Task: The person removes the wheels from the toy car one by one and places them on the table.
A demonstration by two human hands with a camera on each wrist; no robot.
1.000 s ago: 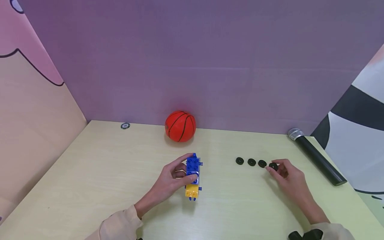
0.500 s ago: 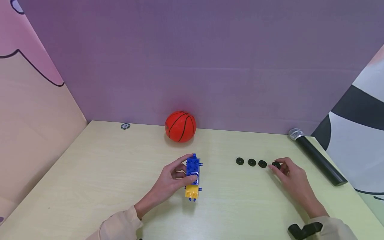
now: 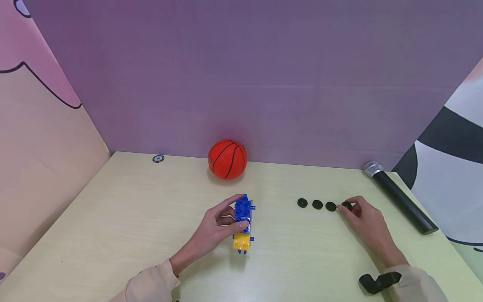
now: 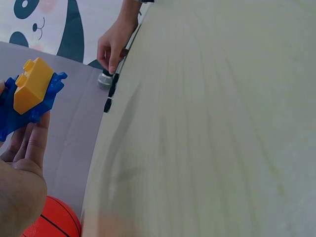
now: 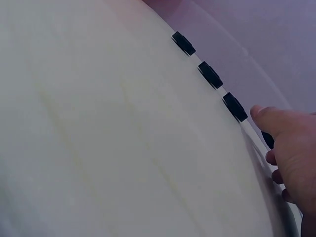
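Observation:
My left hand (image 3: 213, 230) grips a toy vehicle built of blocks (image 3: 242, 209), blue at the far end and yellow at the near end, with small blue axle pegs sticking out at its sides. In the left wrist view its yellow sloped block (image 4: 35, 84) sits on a blue base. Over at the right, my right hand (image 3: 367, 224) pinches a small black toy wheel (image 3: 346, 206) between thumb and fingers. To its left, three more black wheels (image 3: 317, 204) lie flat in a row on the table. The right wrist view shows the held wheel (image 5: 268, 139) partly hidden behind the thumb.
An orange-red toy basketball (image 3: 227, 159) sits near the table's back edge. A black microphone (image 3: 403, 201) with a silver head lies along the right side. At the back left lies a round chip (image 3: 158, 158). A purple panel (image 3: 241, 84) rises behind the table (image 3: 132, 218).
My right hand has shifted slightly right and away from me with the wheel, widening the gap to the row. The left hand and the toy vehicle stay in place.

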